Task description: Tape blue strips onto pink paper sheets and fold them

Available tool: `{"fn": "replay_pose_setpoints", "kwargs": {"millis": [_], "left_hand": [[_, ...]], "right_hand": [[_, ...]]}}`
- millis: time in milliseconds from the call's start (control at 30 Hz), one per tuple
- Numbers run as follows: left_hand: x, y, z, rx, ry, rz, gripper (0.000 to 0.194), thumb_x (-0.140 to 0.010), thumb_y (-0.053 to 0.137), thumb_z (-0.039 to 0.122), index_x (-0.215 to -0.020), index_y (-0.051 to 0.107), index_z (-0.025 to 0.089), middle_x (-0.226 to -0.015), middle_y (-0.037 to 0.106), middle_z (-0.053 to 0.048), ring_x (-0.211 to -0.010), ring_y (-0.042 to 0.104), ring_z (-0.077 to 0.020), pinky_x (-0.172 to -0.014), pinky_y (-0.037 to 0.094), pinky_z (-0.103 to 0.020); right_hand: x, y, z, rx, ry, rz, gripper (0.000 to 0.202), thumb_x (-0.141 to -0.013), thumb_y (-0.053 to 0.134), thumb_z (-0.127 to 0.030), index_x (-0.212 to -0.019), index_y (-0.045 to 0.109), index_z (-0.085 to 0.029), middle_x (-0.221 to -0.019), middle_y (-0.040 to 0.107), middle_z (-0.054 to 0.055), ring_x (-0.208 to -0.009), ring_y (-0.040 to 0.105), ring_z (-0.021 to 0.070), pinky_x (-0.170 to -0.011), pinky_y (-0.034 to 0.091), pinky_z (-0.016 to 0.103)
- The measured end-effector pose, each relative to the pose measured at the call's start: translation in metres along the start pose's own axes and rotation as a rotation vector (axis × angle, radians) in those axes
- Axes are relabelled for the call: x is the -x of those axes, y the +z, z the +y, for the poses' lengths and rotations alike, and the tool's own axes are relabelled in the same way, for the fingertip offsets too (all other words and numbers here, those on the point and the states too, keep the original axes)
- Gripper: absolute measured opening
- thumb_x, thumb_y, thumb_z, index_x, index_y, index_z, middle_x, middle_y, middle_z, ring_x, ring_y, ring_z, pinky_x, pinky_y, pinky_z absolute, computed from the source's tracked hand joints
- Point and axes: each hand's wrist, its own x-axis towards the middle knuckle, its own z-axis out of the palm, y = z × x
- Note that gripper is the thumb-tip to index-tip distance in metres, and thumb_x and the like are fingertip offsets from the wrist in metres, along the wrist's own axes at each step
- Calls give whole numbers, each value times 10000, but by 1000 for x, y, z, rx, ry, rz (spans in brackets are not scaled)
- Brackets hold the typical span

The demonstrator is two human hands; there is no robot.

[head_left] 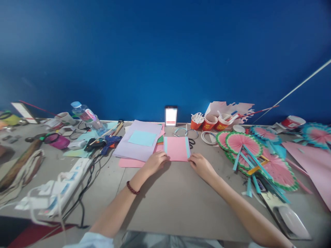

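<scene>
A pink sheet of paper [177, 148] with light blue strips along its left and right edges lies at the middle of the table. My left hand [156, 161], a beaded bracelet on its wrist, has its fingers closed at the sheet's near left corner. At the near right corner my right hand [202, 166] pinches the same sheet. Black scissors [191, 142] show partly beside the sheet's right edge. To the left lies a lilac sheet [124, 146] with a light blue piece of paper [142, 138] on top.
Pleated paper fans [244, 144] lie at the right, near a computer mouse [291, 220]. Red paper cups [209, 123] and a phone-like screen [171, 116] stand by the blue wall. Leftward are a glue gun [110, 143], a plastic bottle [88, 115] and a power strip [68, 186] with cables.
</scene>
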Motion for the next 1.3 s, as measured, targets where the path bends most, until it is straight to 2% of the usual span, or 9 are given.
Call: {"fn": "replay_pose_setpoints", "kwargs": {"millis": [100, 200, 333, 400, 533, 667, 767, 1000, 1300], "left_hand": [[-1, 2, 8, -182, 11, 4, 170, -906, 488, 148, -938, 651, 183, -860, 620, -49, -828, 573, -182, -712, 449, -295], [-1, 10, 23, -382, -4, -9, 199, -883, 477, 75, -792, 637, 150, -814, 588, -67, -840, 558, -203, -722, 444, -324], [3, 24, 55, -538, -143, -30, 216, -843, 449, -3, -798, 624, 115, -799, 567, -88, -766, 539, -208, -646, 438, -328], [5, 27, 72, -573, -186, -34, 247, -830, 424, -16, -925, 622, 98, -855, 571, -110, -790, 534, -221, -661, 445, -352], [4, 30, 93, -572, -249, 5, 395, -820, 419, 16, -1200, 523, 45, -1032, 561, -187, -894, 519, -276, -718, 438, -427], [2, 31, 98, -441, -362, 33, 332, -818, 507, 193, -1128, 565, 90, -991, 547, -163, -899, 484, -296, -717, 424, -433], [2, 30, 98, -428, -394, -9, 315, -799, 528, 212, -1091, 576, 103, -983, 532, -153, -896, 467, -299, -715, 413, -422], [4, 28, 98, -439, -361, -35, 588, -789, 556, 276, -1336, 410, 119, -1025, 524, -144, -935, 450, -304, -733, 386, -406], [2, 14, 97, -331, -334, -60, 563, -772, 575, 252, -1310, 438, 161, -1018, 542, -122, -900, 459, -296, -725, 383, -409]], "right_hand": [[4, -4, -9, 140, -14, -49, 226, -825, 476, -58, -856, 674, -163, -939, 628, 74, -925, 559, 185, -826, 433, 278], [10, -5, -23, 312, -24, -79, 182, -808, 509, -72, -878, 662, -142, -977, 611, 104, -924, 548, 220, -811, 433, 315], [17, 1, -38, 449, -17, -78, 199, -774, 514, -33, -896, 639, -131, -927, 612, 111, -852, 559, 226, -763, 442, 334], [20, 6, -41, 488, -17, -55, 238, -770, 501, -17, -927, 631, -140, -908, 617, 109, -827, 563, 226, -745, 447, 340], [24, 15, -44, 511, -25, 21, 445, -772, 472, -12, -1188, 547, -151, -911, 625, 110, -819, 568, 234, -711, 468, 349], [27, 21, -50, 518, -20, 65, 492, -770, 483, -61, -1254, 515, -148, -960, 620, 134, -872, 557, 259, -724, 485, 367], [28, 23, -55, 560, -29, 67, 486, -766, 494, -79, -1247, 532, -139, -1008, 619, 153, -915, 545, 276, -763, 487, 382], [28, 24, -56, 545, -44, 49, 467, -772, 527, -105, -1239, 532, -102, -1088, 612, 175, -952, 537, 292, -796, 487, 401], [28, 27, -59, 506, -8, 71, 542, -773, 551, -135, -1309, 467, -134, -1035, 606, 177, -958, 545, 303, -780, 488, 413]]}}
